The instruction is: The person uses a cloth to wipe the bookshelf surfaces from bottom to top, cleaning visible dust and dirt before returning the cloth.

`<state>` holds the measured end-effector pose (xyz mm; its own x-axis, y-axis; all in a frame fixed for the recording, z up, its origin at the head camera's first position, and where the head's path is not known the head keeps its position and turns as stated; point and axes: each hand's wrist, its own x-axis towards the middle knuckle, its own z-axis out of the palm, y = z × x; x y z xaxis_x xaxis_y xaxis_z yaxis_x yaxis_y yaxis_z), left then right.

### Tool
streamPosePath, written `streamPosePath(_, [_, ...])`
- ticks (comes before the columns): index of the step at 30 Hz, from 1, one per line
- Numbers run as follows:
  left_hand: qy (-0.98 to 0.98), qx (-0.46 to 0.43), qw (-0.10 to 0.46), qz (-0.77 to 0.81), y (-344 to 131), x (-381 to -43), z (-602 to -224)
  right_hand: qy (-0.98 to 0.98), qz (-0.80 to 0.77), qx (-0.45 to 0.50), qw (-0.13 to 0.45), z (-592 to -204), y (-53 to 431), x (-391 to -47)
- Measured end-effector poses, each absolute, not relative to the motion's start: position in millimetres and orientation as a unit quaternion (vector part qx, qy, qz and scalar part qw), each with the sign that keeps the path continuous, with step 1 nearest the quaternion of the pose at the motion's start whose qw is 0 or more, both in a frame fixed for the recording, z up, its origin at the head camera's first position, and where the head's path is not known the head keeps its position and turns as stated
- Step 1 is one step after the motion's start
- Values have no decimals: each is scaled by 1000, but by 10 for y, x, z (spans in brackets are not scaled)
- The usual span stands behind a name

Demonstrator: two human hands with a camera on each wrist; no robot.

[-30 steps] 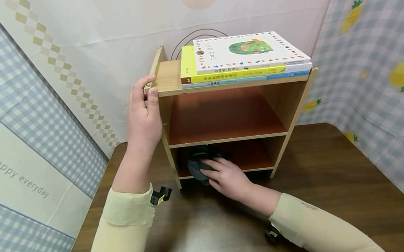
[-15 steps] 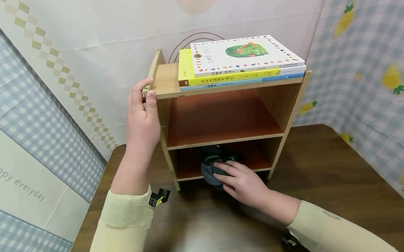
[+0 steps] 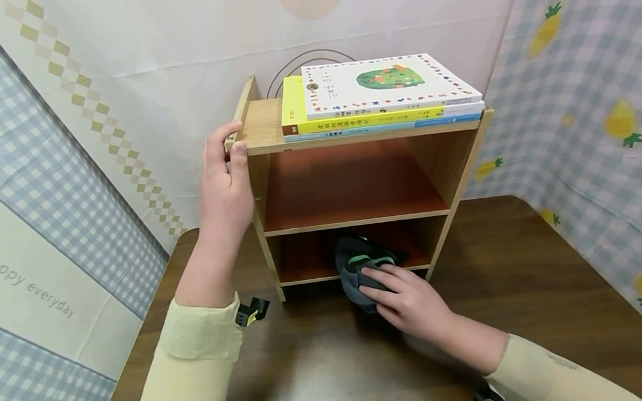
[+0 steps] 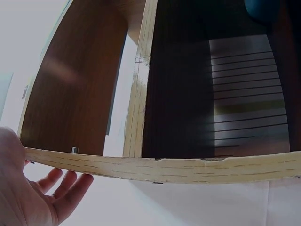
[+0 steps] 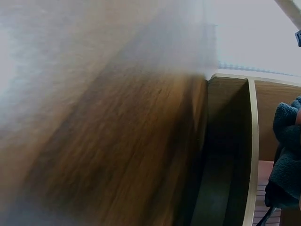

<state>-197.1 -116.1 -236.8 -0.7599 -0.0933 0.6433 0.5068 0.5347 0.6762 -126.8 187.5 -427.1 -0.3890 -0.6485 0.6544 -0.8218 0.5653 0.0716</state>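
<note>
In the head view a small wooden shelf (image 3: 357,223) with reddish-brown boards stands on the table. My left hand (image 3: 225,193) grips its upper left corner, thumb at the front edge and fingers over the side panel; in the left wrist view, that hand (image 4: 42,197) shows along the panel's edge. My right hand (image 3: 413,298) holds a bunched dark grey-blue cloth (image 3: 352,283) with green trim at the lowest board's front edge. Part of the cloth hangs over that edge. The right wrist view shows the fluffy cloth (image 5: 287,174) at its right side, with the hand mostly cut off.
Several books (image 3: 381,94) lie stacked on the shelf's top, a white one with a green picture uppermost. The brown table (image 3: 520,263) spreads around the shelf. Behind it hangs a pale curtain (image 3: 182,38), with a checked pineapple-print curtain (image 3: 593,89) at the right.
My right hand has moved the cloth from the left part of the lowest board toward the right and slightly forward. The left hand keeps its grip on the corner.
</note>
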Motion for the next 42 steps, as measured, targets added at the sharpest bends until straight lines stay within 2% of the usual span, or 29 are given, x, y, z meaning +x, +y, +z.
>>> streamPosePath(31, [-818, -120, 329, -457, -1152, -1969, -2367, -761, 182, 443, 437, -4207, 2201, -990])
streamPosePath(42, [-815, -118, 333, -459, -1143, -1953, -2360, -728, 191, 445, 485, -4056, 2243, -880])
